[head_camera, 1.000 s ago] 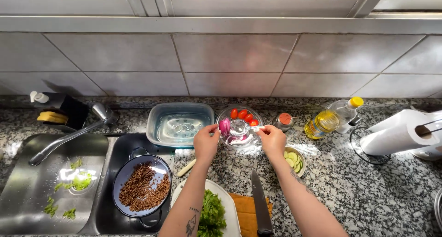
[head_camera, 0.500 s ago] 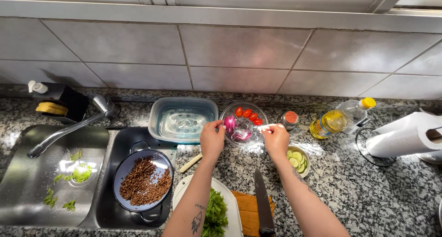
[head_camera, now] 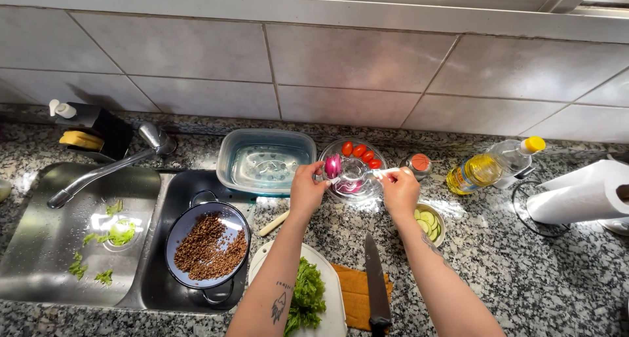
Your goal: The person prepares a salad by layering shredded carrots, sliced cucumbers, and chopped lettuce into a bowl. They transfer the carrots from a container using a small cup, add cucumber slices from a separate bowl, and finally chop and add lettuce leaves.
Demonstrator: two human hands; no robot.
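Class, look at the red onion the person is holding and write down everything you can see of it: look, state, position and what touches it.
The red onion is small, rounded and glossy purple-magenta. Whether any skin is still on cannot be told. The left hand pinches it at the fingertips, holding it up above the clear glass bowl, which holds cherry tomatoes and purple scraps. The right hand holds a pale, thin utensil whose tip reaches toward the onion; whether they touch is unclear.

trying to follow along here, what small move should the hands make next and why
Probably slide the white-handled small knife under the red onion's skin: the left hand pinches the purple-red onion over the clear glass bowl, and the right hand holds the knife at it.
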